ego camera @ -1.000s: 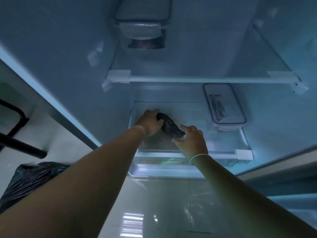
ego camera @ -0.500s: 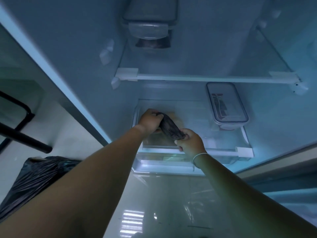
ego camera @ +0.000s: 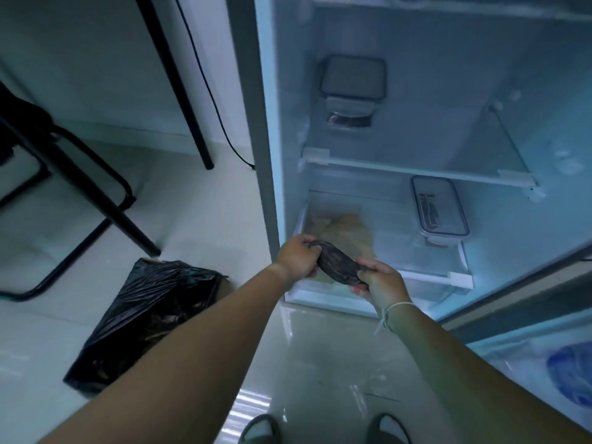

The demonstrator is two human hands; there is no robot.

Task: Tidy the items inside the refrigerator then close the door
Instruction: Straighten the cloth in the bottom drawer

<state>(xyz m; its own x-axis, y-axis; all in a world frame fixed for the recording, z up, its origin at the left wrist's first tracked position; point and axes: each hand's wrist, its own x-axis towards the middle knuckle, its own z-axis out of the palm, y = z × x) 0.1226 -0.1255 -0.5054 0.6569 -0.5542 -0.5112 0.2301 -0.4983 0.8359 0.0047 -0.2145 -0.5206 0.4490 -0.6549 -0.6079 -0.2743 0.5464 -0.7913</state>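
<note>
Pale glossy floor tiles (ego camera: 198, 219) spread under you, with the open refrigerator (ego camera: 416, 139) filling the view from twelve to three o'clock. At eight o'clock a black rubbish bag (ego camera: 144, 315) lies on the floor, black chair legs (ego camera: 89, 187) above it at ten. Inside, a square lidded container (ego camera: 351, 81) sits on the upper shelf, and a long clear container (ego camera: 439, 213) on the lower shelf at two o'clock. At centre, just outside the bottom shelf's front edge, your left hand (ego camera: 296, 259) and right hand (ego camera: 382, 283) each pinch one end of a dark wrinkled item (ego camera: 336, 262), stretched between them.
</note>
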